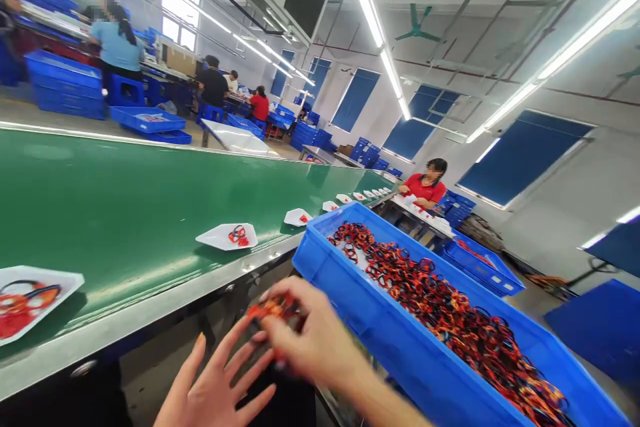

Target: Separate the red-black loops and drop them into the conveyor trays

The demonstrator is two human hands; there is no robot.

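My right hand [310,340] pinches a small bundle of red, orange and black cord loops [274,308] between fingers and thumb, just left of a blue plastic crate [360,280]. The crate holds a large tangle of the same loops [440,300]. Below, my left hand [215,380] is spread with fingers apart, holding nothing, and its fingertips nearly reach the bundle. A white tray with loops on it [240,236] sits on the green conveyor belt [125,207], and another [60,287] lies at the left.
The belt's metal edge [150,300] runs between my hands and the trays. Several smaller white trays line the belt toward a co-worker in a red shirt [427,188]. Other workers sit at the far left, among stacked blue crates [63,83].
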